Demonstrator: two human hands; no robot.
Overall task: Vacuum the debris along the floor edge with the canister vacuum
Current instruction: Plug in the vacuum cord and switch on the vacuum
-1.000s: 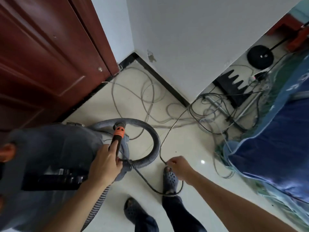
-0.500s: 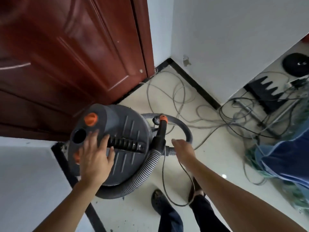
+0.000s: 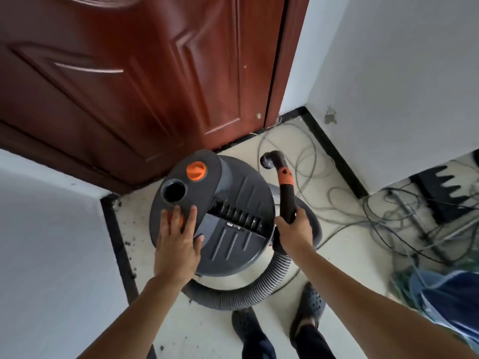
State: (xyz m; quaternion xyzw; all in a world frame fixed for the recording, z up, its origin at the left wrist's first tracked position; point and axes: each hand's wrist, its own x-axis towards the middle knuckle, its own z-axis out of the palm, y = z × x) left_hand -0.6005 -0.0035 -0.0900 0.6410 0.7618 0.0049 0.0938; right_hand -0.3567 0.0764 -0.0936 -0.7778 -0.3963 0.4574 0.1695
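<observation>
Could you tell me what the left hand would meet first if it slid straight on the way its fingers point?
The left hand would most likely meet the round open port on the vacuum lid, just ahead.

Orange part [image 3: 181, 221] on the canister [image 3: 233, 242] lid sits mostly under the left hand [image 3: 178, 242]; only slivers show. Lower grip of the wand [image 3: 286, 193] hidden inside the right hand [image 3: 294, 229]. Far end of hose [image 3: 233, 296] lost behind the canister. At right, blue fabric [image 3: 451, 301] smeared, cut by the edge. Nearby cable tangle [image 3: 404, 218] blurred. Floor-edge debris [image 3: 127, 243] specks too small to identify.
</observation>
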